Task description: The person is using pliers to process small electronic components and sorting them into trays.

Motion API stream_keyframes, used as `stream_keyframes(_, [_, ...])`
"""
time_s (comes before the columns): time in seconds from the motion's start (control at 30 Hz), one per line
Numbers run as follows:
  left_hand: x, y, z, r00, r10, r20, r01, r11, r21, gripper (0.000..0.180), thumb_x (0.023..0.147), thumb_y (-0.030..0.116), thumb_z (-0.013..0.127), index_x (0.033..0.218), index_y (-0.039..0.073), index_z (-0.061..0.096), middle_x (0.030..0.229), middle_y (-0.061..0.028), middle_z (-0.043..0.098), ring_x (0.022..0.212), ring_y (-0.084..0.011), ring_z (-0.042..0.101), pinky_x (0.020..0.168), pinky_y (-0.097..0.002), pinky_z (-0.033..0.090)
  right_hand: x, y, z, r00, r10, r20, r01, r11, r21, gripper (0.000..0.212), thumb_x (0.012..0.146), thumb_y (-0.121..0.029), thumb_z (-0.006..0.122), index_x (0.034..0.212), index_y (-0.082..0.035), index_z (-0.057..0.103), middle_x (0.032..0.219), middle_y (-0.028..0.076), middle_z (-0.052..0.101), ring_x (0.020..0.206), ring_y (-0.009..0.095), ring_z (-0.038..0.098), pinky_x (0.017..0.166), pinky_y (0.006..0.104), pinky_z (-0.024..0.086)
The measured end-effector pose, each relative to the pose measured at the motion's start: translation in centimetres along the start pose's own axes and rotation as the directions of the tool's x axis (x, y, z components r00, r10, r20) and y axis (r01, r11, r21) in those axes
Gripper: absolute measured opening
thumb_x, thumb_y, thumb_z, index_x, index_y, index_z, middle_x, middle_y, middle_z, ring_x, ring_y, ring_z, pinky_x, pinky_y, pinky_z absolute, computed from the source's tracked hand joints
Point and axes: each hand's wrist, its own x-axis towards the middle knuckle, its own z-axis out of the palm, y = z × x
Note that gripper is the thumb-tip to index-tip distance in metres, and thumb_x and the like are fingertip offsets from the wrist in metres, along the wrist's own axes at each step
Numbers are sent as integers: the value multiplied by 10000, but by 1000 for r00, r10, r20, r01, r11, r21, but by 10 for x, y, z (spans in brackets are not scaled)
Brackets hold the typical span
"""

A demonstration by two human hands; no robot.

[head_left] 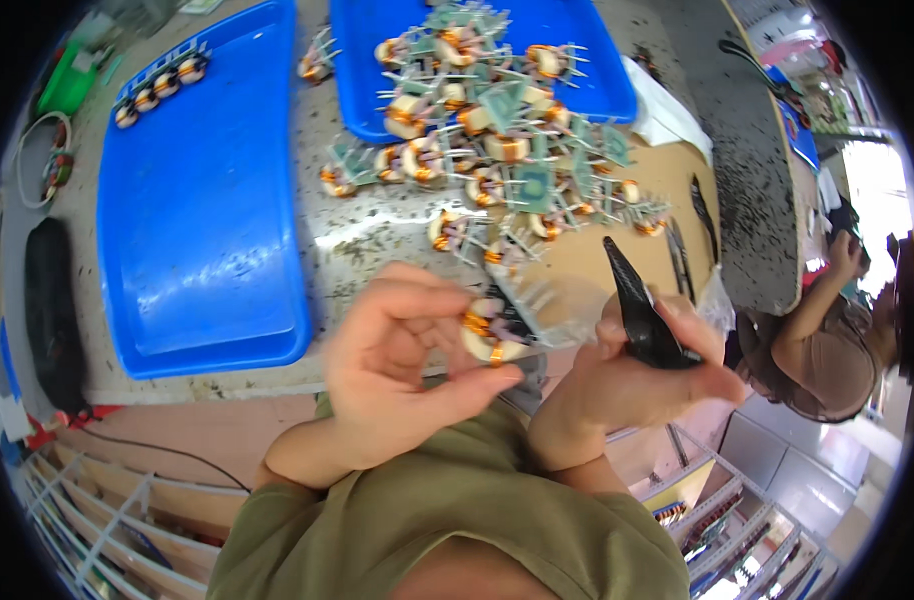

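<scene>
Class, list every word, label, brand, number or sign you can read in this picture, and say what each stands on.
No text can be read here.
Coil part in the left hand: blurred, nothing legible.
Black pointed tool in the right hand: no readable lettering.
Piled green boards: any markings are too small or blurred to read.
Left blue tray: no lettering seen.

Shirt [397, 515] is olive green, softly creased, with a curved neckline [467, 536]. Sleeves [627, 525] match, leaving the forearms [312, 452] bare. Left hand [392, 355] and right hand [632, 385] are bare too.
</scene>
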Motion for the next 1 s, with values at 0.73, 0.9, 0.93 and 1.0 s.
stream_keyframes(0.73, [10, 6, -11, 861, 482, 163, -468, 623, 627, 493, 530, -35, 756, 948, -28, 495, 884, -118, 460, 575, -120, 492, 448, -203, 406, -29, -6, -8, 741, -332, 584, 396, 918, 20, 418, 693, -73, 667, 994, -9, 385, 685, 95, 521, 494, 186, 526, 368, 266, 416])
stream_keyframes(0.9, [5, 5, -13, 850, 499, 169, -476, 589, 653, 502, 526, -19, 761, 951, -16, 493, 881, -126, 459, 588, -152, 515, 457, -225, 421, -30, -7, -8, 743, -306, 596, 361, 932, 28, 433, 682, -30, 660, 1012, -5, 380, 739, 110, 512, 512, 191, 541, 368, 264, 427])
stream_keyframes(0.93, [5, 6, -14, 845, 502, 184, -484, 571, 663, 508, 527, -15, 761, 957, -10, 491, 881, -129, 459, 590, -161, 521, 460, -232, 426, -30, -8, -7, 744, -303, 596, 358, 933, 28, 433, 682, -30, 660, 1012, -5, 380, 739, 110, 512, 512, 191, 541, 368, 264, 427])
stream_keyframes(1.0, [5, 4, -15, 834, 520, 187, -503, 575, 645, 510, 530, -15, 759, 961, -7, 486, 884, -134, 459, 592, -168, 524, 461, -234, 428, -32, -9, -7, 757, -286, 588, 349, 937, 5, 423, 687, -31, 656, 1007, -4, 381, 734, 110, 510, 521, 191, 547, 367, 263, 428])
